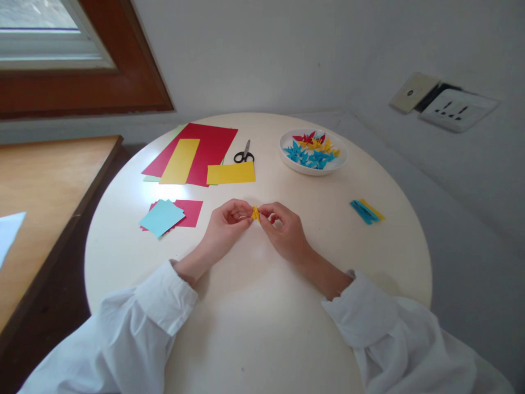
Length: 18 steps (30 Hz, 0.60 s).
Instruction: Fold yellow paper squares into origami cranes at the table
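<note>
A small folded piece of yellow paper [256,213] is pinched between my two hands, just above the middle of the round table. My left hand [229,221] grips its left side between thumb and fingertips. On the right side, the thumb and forefinger of my right hand [285,227] are closed on the same piece. The fingertips cover much of it, so its exact shape is hard to make out. Beyond my hands a white dish [314,171] holds several folded paper figures [307,156] in red, yellow and blue.
Scissors [245,154] with black handles lie near yellow paper strips [232,173] and a large red sheet [213,143]. Light blue squares [162,218] rest on red ones [192,213] at the left. Folded blue and yellow strips [365,211] lie at the right of the white table [254,328].
</note>
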Available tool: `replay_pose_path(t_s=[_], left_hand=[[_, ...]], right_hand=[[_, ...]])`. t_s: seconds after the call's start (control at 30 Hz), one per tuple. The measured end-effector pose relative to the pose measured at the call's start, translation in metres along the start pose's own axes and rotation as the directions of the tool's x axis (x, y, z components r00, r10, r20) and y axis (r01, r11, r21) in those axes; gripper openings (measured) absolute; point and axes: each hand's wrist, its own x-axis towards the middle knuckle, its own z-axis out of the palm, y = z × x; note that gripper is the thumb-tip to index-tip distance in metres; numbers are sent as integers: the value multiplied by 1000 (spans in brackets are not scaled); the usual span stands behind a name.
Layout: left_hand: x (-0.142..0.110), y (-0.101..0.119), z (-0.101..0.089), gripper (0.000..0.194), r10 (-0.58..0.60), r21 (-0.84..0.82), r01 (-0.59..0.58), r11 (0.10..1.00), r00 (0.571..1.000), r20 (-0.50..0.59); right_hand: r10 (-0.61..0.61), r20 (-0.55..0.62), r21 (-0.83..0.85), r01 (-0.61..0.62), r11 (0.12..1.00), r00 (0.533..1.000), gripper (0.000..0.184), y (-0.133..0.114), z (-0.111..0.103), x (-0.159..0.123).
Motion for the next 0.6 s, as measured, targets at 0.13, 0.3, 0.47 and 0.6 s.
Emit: replay_pose_path(t_s=[0.13, 0.3, 0.47, 0.6], left_hand=[[0, 3, 1, 17, -19, -18, 19, 1000, 999, -29], [0, 5, 2, 19, -32, -37, 30, 999, 999, -33], [1, 4, 0, 18, -41, -46, 40, 998, 999, -28], [1, 3, 0, 18, -51, -57, 50, 997, 998, -20]], right_hand=[[-31, 27, 6, 31, 1000, 999, 12, 0, 0, -1], [-57, 58, -1, 57, 998, 997, 14, -1, -1, -1], [-61, 46, -9, 62, 998, 997, 15, -1, -1, -1], [-66, 38, -2, 66, 998, 997, 16, 1, 0, -1]])
